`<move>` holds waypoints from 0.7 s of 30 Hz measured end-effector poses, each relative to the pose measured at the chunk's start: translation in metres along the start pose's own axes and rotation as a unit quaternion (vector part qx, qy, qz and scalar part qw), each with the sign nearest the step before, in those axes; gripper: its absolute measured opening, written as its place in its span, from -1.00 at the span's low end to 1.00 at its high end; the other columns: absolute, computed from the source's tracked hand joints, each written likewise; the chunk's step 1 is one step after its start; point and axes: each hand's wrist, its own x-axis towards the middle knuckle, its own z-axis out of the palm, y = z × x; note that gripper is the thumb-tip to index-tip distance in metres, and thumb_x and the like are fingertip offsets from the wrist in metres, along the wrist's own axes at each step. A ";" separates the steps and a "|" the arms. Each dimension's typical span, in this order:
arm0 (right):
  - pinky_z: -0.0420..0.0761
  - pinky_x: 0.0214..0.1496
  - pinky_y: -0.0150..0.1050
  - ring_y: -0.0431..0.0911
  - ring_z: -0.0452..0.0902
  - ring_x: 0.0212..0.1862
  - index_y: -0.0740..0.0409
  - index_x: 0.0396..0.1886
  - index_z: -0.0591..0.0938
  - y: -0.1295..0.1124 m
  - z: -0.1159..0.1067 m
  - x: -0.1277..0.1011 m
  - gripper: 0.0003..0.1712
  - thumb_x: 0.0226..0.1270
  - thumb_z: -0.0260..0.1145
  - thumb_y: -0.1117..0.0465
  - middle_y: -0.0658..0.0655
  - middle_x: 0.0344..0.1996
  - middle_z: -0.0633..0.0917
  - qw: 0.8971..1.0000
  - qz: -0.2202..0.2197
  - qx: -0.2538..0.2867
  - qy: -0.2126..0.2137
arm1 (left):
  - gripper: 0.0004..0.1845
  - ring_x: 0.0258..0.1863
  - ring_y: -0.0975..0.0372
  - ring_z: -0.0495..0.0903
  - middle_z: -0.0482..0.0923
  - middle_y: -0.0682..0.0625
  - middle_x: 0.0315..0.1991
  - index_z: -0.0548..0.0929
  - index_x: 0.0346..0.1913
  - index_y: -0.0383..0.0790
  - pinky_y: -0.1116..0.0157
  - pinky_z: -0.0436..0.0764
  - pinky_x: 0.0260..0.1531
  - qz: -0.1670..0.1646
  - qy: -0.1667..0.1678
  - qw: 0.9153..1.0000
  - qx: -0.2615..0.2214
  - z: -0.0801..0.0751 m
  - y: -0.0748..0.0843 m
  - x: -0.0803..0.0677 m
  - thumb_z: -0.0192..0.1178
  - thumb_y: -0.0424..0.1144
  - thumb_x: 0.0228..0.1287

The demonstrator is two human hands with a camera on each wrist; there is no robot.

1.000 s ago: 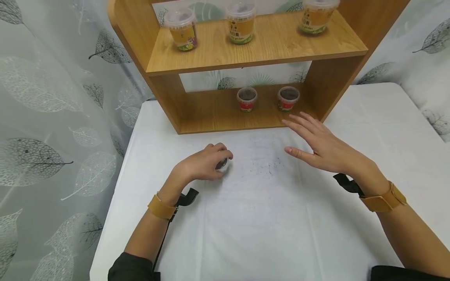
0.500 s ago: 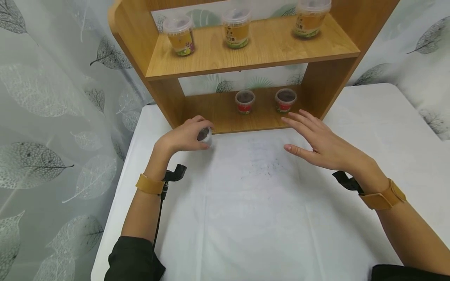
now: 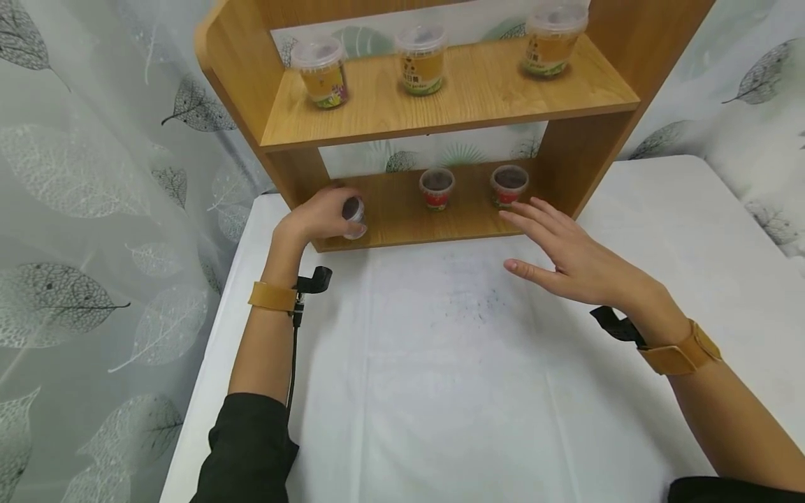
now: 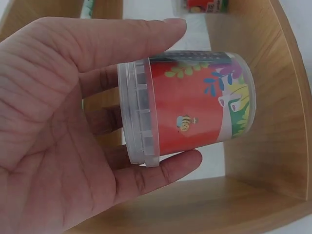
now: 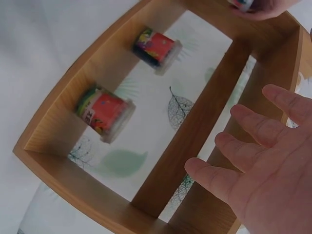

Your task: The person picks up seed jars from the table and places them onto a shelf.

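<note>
My left hand [image 3: 321,212] holds a small clear plastic tub [image 3: 354,218] at the left end of the lower shelf. In the left wrist view the tub [image 4: 195,102] has a clear lid and a red label with a bee and leaves; thumb and fingers grip it around the lid end. My right hand [image 3: 562,255] hovers in front of the shelf's right side with fingers spread and straight, holding nothing. Two similar red-labelled tubs stand on the lower shelf, a middle tub [image 3: 437,188] and a right tub [image 3: 508,186], the latter just beyond my right fingertips.
A wooden two-tier shelf [image 3: 453,115] stands at the back of the white-covered table [image 3: 453,391]. On its upper board are three larger yellow-labelled tubs: left [image 3: 323,72], middle [image 3: 421,61] and right [image 3: 553,40]. A leaf-patterned curtain [image 3: 100,230] hangs on the left.
My left hand has carried the tub from the table, first leftward and then away from me, over to the lower shelf's left end. The right hand has stayed nearly still.
</note>
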 end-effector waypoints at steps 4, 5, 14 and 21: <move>-0.03 0.44 0.28 0.10 -0.18 0.54 -0.10 0.56 0.16 0.000 -0.001 0.002 -0.14 0.36 0.31 -0.06 0.09 0.52 0.12 1.000 0.004 0.002 -0.001 | -0.47 0.03 0.00 0.40 0.43 -0.18 0.06 0.53 0.15 -0.32 0.03 0.48 0.04 0.007 0.000 1.000 -0.009 -0.001 -0.007 0.015 0.40 -0.24 0.13; -0.03 0.44 0.28 0.10 -0.18 0.54 -0.11 0.56 0.15 0.000 -0.001 0.003 -0.14 0.37 0.31 -0.06 0.09 0.52 0.12 1.000 0.005 0.002 -0.001 | -0.47 0.03 0.00 0.40 0.41 -0.18 0.05 0.52 0.15 -0.32 0.03 0.49 0.03 0.006 0.000 1.000 -0.012 -0.002 -0.009 0.019 0.41 -0.24 0.12; -0.02 0.43 0.30 0.10 -0.19 0.54 -0.12 0.57 0.14 0.001 -0.004 0.004 -0.14 0.37 0.30 -0.08 0.08 0.53 0.11 1.000 0.015 0.004 -0.003 | -0.41 0.08 0.00 0.37 0.35 -0.19 0.10 0.46 0.20 -0.29 0.05 0.47 0.08 -0.012 0.002 0.999 -0.037 -0.011 -0.019 0.039 0.41 -0.21 0.12; -0.04 0.44 0.28 0.10 -0.20 0.55 -0.12 0.57 0.14 0.001 -0.004 0.004 -0.14 0.38 0.29 -0.08 0.09 0.53 0.11 1.000 0.020 0.004 -0.006 | -0.40 0.10 -0.02 0.37 0.35 -0.22 0.13 0.43 0.24 -0.32 0.02 0.46 0.10 -0.033 -0.002 0.998 -0.047 -0.009 -0.028 0.051 0.36 -0.17 0.19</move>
